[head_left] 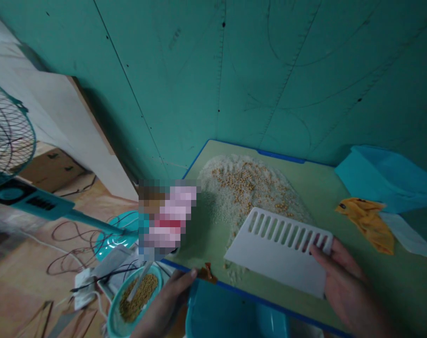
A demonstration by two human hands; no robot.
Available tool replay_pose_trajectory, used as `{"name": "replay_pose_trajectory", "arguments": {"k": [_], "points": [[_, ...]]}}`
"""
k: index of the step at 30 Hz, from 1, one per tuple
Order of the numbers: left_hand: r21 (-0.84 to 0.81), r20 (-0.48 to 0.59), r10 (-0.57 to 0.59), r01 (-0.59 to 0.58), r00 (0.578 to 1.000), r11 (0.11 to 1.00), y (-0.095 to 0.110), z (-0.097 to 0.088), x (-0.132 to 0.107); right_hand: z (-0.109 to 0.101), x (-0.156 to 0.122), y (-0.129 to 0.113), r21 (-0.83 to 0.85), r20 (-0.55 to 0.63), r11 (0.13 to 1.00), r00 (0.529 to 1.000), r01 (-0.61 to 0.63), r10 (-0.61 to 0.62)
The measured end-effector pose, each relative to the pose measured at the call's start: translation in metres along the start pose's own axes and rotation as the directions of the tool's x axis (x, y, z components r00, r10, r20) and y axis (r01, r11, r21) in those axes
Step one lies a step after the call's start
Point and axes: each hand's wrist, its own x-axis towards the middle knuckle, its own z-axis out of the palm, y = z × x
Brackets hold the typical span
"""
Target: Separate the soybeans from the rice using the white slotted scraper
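In my right hand [340, 272] is a white slotted plastic scraper [280, 263], gripped at its right end, with my thumb over the slots. It is tilted over the green board [206, 234], in front of a spread pile of white grains [216, 211] mixed with round yellow beans [248, 183]. A few grains and a bean lie by its lower left edge. My left hand [173, 293] is at the board's front edge, thumb and finger together beside a small brown piece [208, 272]; what it grips is hidden. Below the edge sits a blue tub [234, 310].
At right lie an orange cloth [371, 220] and a blue container [392, 178]. A pink pixelated item [171, 216] stands at the board's left. Lower left are a bowl of yellow beans [143, 295], cables and a fan [9, 141]. A green wall [199, 70] rises behind.
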Motion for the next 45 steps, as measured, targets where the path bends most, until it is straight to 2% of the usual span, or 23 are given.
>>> {"name": "replay_pose_trajectory", "arguments": {"k": [3,7,11,17,21,24,27,30,33,37,40,45], "points": [[-0.011,-0.028,-0.006,0.005,1.0,1.0,0.006,-0.006,-0.002,0.006,0.004,0.001,-0.011,0.079,1.0,0.997,-0.021,0.021],[-0.042,-0.048,-0.017,0.015,0.999,0.999,0.01,-0.002,-0.003,0.002,0.001,0.009,-0.04,0.156,0.999,0.987,-0.031,0.037],[-0.035,-0.055,-0.006,0.004,0.998,0.999,0.008,-0.002,-0.001,-0.003,-0.012,0.01,-0.099,0.098,0.994,0.994,-0.047,0.056],[-0.064,-0.049,0.043,-0.046,0.998,0.997,0.001,-0.009,0.003,-0.015,-0.017,-0.001,-0.062,-0.079,0.998,0.996,0.029,-0.033],[-0.072,-0.025,0.049,-0.051,0.998,0.996,0.002,-0.007,0.002,-0.032,-0.018,0.0,-0.03,-0.09,0.997,0.994,0.065,-0.067],[-0.065,-0.049,0.031,-0.034,0.998,0.997,0.003,-0.005,0.003,-0.04,-0.023,0.012,-0.038,-0.028,0.999,1.0,0.011,-0.012],[-0.066,-0.059,0.033,-0.037,0.998,0.997,0.002,-0.002,0.003,-0.035,-0.024,0.026,-0.052,0.074,0.998,0.997,-0.032,0.035],[-0.098,-0.074,0.036,-0.043,0.997,0.994,0.0,0.0,0.003,-0.017,-0.015,0.031,-0.031,0.112,0.999,0.993,0.045,-0.041],[-0.173,-0.067,0.024,-0.035,0.997,0.984,-0.001,0.002,0.002,0.007,0.001,0.027,0.045,0.11,0.993,0.987,0.113,-0.117],[-0.209,-0.049,0.012,-0.022,0.999,0.978,-0.003,-0.001,0.003,0.027,0.018,0.015,0.049,0.109,0.986,0.981,0.157,-0.162],[-0.223,-0.053,-0.004,-0.008,0.999,0.975,-0.006,-0.009,0.008,0.026,0.025,0.002,0.095,0.085,0.982,0.982,0.163,-0.171],[-0.283,-0.018,-0.052,0.045,0.998,0.958,-0.014,-0.009,0.011,0.002,0.036,-0.021,0.107,-0.009,0.967,0.972,0.233,-0.233]]}}
